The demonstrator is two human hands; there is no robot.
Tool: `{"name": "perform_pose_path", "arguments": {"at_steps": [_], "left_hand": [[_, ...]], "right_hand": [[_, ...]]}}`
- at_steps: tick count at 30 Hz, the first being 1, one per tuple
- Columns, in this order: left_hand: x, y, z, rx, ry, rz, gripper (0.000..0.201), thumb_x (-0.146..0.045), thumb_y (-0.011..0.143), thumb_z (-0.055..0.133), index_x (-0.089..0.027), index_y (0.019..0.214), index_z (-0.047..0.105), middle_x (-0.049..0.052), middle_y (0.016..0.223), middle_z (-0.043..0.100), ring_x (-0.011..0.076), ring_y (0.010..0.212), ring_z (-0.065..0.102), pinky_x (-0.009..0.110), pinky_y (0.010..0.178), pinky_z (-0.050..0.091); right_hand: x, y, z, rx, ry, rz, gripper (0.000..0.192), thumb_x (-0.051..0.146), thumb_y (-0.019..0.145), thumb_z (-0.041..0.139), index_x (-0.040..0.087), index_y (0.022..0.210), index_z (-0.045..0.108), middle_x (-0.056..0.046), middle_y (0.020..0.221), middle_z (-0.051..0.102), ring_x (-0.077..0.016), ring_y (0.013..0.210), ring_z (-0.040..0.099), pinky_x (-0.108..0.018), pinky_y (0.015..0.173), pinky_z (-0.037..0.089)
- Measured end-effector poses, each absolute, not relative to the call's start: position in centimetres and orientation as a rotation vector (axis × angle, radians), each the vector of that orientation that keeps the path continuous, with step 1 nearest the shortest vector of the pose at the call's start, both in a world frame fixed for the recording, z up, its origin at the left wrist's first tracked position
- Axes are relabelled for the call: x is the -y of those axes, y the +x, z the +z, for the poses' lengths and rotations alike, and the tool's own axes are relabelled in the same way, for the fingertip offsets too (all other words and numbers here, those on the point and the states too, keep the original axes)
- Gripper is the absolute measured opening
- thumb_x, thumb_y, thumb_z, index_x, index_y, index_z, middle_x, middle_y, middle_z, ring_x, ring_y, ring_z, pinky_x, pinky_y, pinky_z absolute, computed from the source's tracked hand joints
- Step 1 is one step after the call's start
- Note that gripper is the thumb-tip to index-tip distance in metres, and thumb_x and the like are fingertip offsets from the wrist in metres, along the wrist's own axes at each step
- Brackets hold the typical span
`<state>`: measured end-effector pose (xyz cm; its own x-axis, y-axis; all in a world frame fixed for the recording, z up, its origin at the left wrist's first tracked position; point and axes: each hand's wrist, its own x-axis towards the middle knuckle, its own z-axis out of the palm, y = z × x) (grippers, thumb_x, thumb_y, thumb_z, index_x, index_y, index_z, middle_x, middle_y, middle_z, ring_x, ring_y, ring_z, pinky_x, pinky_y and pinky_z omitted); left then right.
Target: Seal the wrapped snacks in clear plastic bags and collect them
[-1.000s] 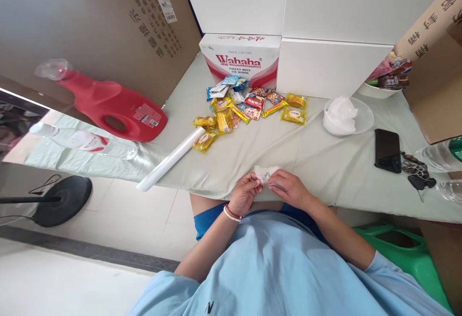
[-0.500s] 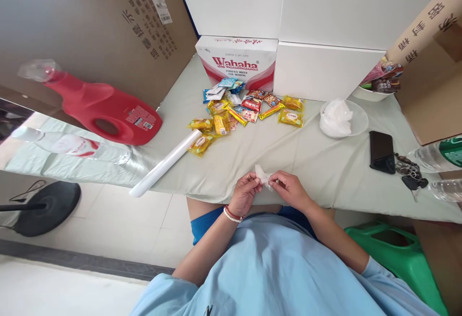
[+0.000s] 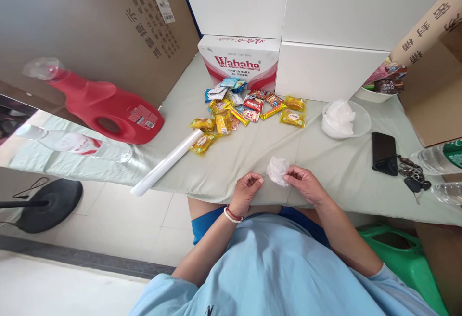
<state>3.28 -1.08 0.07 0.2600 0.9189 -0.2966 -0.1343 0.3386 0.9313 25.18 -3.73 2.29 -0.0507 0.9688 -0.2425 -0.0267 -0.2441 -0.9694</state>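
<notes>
A crumpled piece of thin translucent plastic [image 3: 277, 170] hangs just above the cloth at the table's front edge. My right hand [image 3: 303, 181] pinches its right side between thumb and fingers. To the left of it, apart from the plastic, my left hand [image 3: 248, 188] is closed, thumb against the fingertips, with nothing visible in it. Beyond both hands lies a heap of snack packets [image 3: 236, 106], among them several yellow-wrapped cakes [image 3: 223, 124]. A clear bowl [image 3: 362, 118] at the right holds a bunched white plastic bag [image 3: 338, 117].
Left on the table are a red jug [image 3: 111, 109], a plastic bottle [image 3: 77, 145] and a white roll [image 3: 168, 162]. On the right lie a phone [image 3: 384, 153], keys [image 3: 413, 176] and bottles [image 3: 438, 157]. A Wahaha carton [image 3: 240, 60] stands behind.
My left hand has let go of the plastic. My right hand has moved right with it, and the plastic has spread from a twisted shape into a wider crumpled one.
</notes>
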Motion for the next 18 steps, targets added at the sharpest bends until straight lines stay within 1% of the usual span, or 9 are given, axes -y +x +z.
{"name": "perform_pose_path", "arguments": {"at_steps": [2, 4, 6, 8, 11, 15, 18], "left_hand": [[1.3, 3.9, 0.3, -1.035, 1.007, 0.857, 0.038, -0.051, 0.076, 0.086, -0.018, 0.089, 0.073, 0.002, 0.084, 0.069, 0.0142, 0.076, 0.058, 0.028, 0.076, 0.045], [1.4, 4.6, 0.5, -1.031, 1.041, 0.867, 0.037, -0.050, 0.075, 0.086, -0.018, 0.090, 0.075, 0.003, 0.088, 0.070, 0.0153, 0.080, 0.060, 0.029, 0.078, 0.046], [1.1, 5.2, 0.5, -1.041, 1.025, 0.920, 0.035, -0.049, 0.073, 0.088, -0.018, 0.082, 0.074, 0.001, 0.083, 0.067, 0.0143, 0.077, 0.058, 0.028, 0.076, 0.045], [0.8, 5.3, 0.5, -1.032, 0.954, 0.963, 0.036, -0.048, 0.071, 0.090, -0.018, 0.076, 0.071, -0.001, 0.076, 0.063, 0.0122, 0.072, 0.054, 0.027, 0.072, 0.043], [0.3, 4.8, 0.6, -0.981, 0.816, 0.969, 0.038, -0.046, 0.067, 0.093, -0.018, 0.078, 0.070, -0.004, 0.071, 0.062, 0.0096, 0.066, 0.051, 0.025, 0.068, 0.041], [0.1, 3.9, 0.9, -0.892, 0.628, 0.997, 0.041, -0.041, 0.063, 0.096, -0.019, 0.080, 0.067, -0.004, 0.073, 0.063, 0.0091, 0.068, 0.055, 0.023, 0.068, 0.044], [0.2, 3.7, 1.1, -0.856, 0.533, 0.994, 0.042, -0.038, 0.063, 0.098, -0.019, 0.080, 0.064, -0.005, 0.074, 0.062, 0.0083, 0.069, 0.056, 0.022, 0.069, 0.045]], "right_hand": [[4.0, 24.7, 2.2, 1.136, -1.380, 1.446, 0.040, 0.059, 0.079, 0.078, 0.020, 0.081, 0.066, 0.003, 0.073, 0.058, -0.0127, 0.066, 0.046, -0.027, 0.065, 0.036], [4.2, 24.0, 2.0, 1.201, -1.402, 1.457, 0.039, 0.058, 0.081, 0.077, 0.020, 0.081, 0.067, 0.003, 0.069, 0.055, -0.0122, 0.063, 0.042, -0.027, 0.061, 0.032], [4.3, 23.6, 2.1, 1.227, -1.405, 1.456, 0.039, 0.058, 0.082, 0.076, 0.021, 0.081, 0.068, 0.004, 0.067, 0.054, -0.0122, 0.062, 0.040, -0.027, 0.060, 0.030], [4.2, 23.7, 2.4, 1.202, -1.397, 1.447, 0.039, 0.059, 0.081, 0.077, 0.021, 0.080, 0.068, 0.003, 0.068, 0.056, -0.0128, 0.063, 0.042, -0.027, 0.061, 0.032], [4.0, 25.0, 3.0, 1.091, -1.358, 1.437, 0.039, 0.057, 0.077, 0.081, 0.021, 0.078, 0.067, 0.002, 0.073, 0.059, -0.0136, 0.068, 0.047, -0.027, 0.065, 0.037], [4.2, 27.5, 3.0, 0.934, -1.342, 1.379, 0.038, 0.055, 0.075, 0.084, 0.021, 0.080, 0.067, 0.003, 0.072, 0.055, -0.0116, 0.066, 0.044, -0.026, 0.063, 0.037], [4.5, 29.0, 2.4, 0.906, -1.364, 1.355, 0.040, 0.057, 0.076, 0.082, 0.021, 0.081, 0.066, 0.002, 0.076, 0.056, -0.0122, 0.067, 0.046, -0.026, 0.065, 0.041]]}}
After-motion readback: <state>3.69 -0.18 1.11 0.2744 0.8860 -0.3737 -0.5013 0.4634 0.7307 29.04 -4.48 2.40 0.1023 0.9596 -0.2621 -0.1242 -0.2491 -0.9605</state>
